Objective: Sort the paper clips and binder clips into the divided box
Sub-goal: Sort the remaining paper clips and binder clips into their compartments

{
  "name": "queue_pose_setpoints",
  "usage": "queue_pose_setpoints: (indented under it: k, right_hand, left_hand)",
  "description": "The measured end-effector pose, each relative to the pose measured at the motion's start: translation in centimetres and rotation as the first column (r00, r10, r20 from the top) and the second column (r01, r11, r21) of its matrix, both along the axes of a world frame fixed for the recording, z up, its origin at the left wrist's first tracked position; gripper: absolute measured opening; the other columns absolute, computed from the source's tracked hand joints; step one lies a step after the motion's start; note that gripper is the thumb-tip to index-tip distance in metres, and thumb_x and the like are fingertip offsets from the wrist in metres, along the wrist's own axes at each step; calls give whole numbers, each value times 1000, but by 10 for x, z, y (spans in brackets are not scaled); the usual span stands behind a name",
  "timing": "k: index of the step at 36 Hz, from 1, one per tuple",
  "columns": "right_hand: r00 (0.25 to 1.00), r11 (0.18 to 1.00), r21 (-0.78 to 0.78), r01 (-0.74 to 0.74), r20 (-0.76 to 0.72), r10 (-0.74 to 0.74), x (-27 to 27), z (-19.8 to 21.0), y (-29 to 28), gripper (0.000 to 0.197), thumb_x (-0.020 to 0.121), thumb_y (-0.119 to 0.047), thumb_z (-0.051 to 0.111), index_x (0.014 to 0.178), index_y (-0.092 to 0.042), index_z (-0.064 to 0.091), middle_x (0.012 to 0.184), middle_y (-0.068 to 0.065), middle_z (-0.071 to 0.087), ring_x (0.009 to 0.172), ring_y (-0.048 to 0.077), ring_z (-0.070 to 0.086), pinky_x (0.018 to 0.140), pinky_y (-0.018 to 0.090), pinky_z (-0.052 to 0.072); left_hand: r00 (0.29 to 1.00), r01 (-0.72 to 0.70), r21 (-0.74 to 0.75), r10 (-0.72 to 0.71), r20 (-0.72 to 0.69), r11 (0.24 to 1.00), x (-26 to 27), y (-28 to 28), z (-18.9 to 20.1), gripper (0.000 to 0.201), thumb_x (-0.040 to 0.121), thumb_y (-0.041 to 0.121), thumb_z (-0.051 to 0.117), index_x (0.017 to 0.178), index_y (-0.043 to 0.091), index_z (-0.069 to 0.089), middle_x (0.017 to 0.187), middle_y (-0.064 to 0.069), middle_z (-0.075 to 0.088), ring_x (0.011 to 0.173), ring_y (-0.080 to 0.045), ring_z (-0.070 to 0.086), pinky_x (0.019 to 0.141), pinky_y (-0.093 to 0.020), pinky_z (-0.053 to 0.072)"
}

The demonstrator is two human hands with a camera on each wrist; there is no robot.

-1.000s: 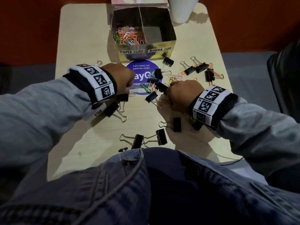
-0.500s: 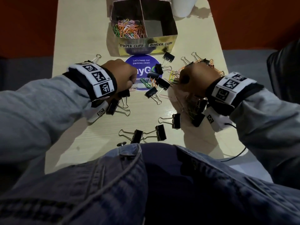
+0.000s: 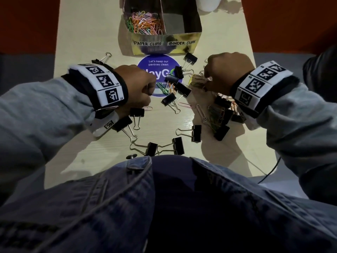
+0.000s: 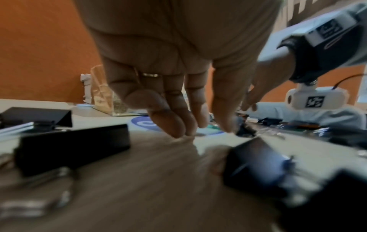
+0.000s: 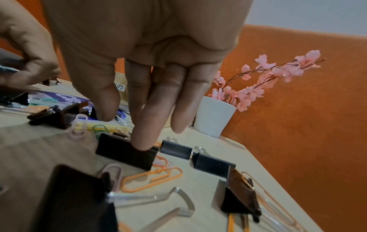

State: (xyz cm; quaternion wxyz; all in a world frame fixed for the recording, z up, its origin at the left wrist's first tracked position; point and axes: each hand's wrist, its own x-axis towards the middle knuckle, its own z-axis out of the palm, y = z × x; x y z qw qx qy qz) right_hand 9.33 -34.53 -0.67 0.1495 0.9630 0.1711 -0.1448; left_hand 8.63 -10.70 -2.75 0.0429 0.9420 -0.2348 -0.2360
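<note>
The gold divided box [image 3: 164, 47] stands at the table's far end. Coloured paper clips [image 3: 145, 22] fill its left compartment; the right one [image 3: 182, 21] looks bare. Black binder clips [image 3: 197, 133] and loose paper clips [image 3: 217, 114] lie scattered on the table. My left hand [image 3: 138, 84] [image 4: 202, 125] points its fingers down, tips on the table by the purple sticker, holding nothing I can see. My right hand [image 3: 224, 73] [image 5: 123, 125] reaches down with straight fingers over the right cluster. Its middle fingertip touches a black binder clip [image 5: 127, 153].
A white cup [image 3: 207, 4] [image 5: 214, 116] with pink flowers [image 5: 278, 70] stands right of the box. A round purple sticker [image 3: 158, 64] marks the table's middle. A dark cable [image 3: 269, 170] runs off the right edge. My denim jacket covers the near edge.
My right hand has moved from the table's middle out and away to the clips on the right. The left hand has hardly shifted.
</note>
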Motion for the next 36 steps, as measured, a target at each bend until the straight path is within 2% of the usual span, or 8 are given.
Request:
queue_pose_setpoints:
  k: [4, 8, 11, 14, 22, 26, 32, 36]
  right_hand:
    - [998, 997, 38, -67, 0, 67, -4, -2, 11, 39, 83, -39, 63, 113, -14, 63, 113, 7, 58, 97, 36, 59, 67, 35, 42]
    - [989, 993, -29, -116, -95, 112, -5, -9, 17, 46, 83, -41, 64, 117, -10, 59, 118, 7, 51, 99, 33, 59, 67, 35, 40]
    - [986, 987, -12, -158, -61, 157, -9, -9, 16, 31, 88, -30, 55, 113, -12, 63, 112, 7, 56, 96, 32, 61, 82, 39, 42]
    - [978, 979, 38, -200, -53, 201, -15, -9, 11, 31, 91, -37, 49, 105, -18, 68, 106, 5, 62, 95, 29, 63, 100, 44, 36]
    - [961, 970, 95, -223, -147, 236, -29, 0, -13, 43, 82, -49, 55, 113, -21, 65, 109, 1, 59, 93, 29, 59, 90, 39, 40]
    - [985, 982, 151, -115, -111, 132, -33, -4, -16, 58, 79, -53, 60, 125, -17, 55, 121, 5, 59, 105, 30, 56, 96, 41, 39]
    - [990, 994, -40, -98, -103, 93, -36, -12, -3, 90, 69, -75, 56, 137, -18, 40, 126, 3, 51, 116, 25, 54, 109, 53, 23]
    - [995, 998, -38, -48, -95, 44, -38, -13, 6, 58, 82, -58, 56, 127, -20, 55, 115, 2, 53, 110, 24, 56, 110, 58, 17]
  left_hand:
    - [997, 69, 43, -67, -45, 997, -6, -7, 0, 27, 73, 37, 76, 88, 24, 57, 83, 9, 59, 84, -16, 54, 68, -28, 38]
    - [993, 118, 86, -117, -14, 989, -2, -13, -2, 11, 81, 26, 68, 79, 25, 57, 80, 7, 59, 82, -16, 49, 69, -29, 38]
    - [992, 130, 94, -128, -20, 987, -1, -14, -3, 11, 84, 22, 64, 77, 25, 57, 76, 8, 57, 79, -14, 45, 67, -28, 34]
    - [991, 135, 83, -136, 6, 987, -1, -20, -2, 10, 85, 19, 61, 78, 24, 56, 75, 7, 54, 81, -16, 44, 68, -29, 35]
    - [991, 116, -29, -114, 70, 993, 1, -47, -2, 2, 86, 21, 57, 89, 21, 57, 93, -3, 62, 90, -26, 54, 69, -30, 35]
    - [994, 45, -78, -37, 98, 996, 3, -41, -1, 23, 83, 33, 63, 102, 21, 56, 105, -2, 61, 97, -25, 54, 73, -30, 38]
    - [999, 38, 40, -39, 20, 998, 3, -33, 0, 65, 69, 37, 78, 123, 25, 45, 120, -1, 47, 104, -25, 51, 76, -33, 43]
    - [996, 89, 50, -91, 22, 995, 4, -32, 1, 59, 77, 28, 73, 128, 32, 44, 122, -3, 44, 107, -27, 50, 79, -33, 44]
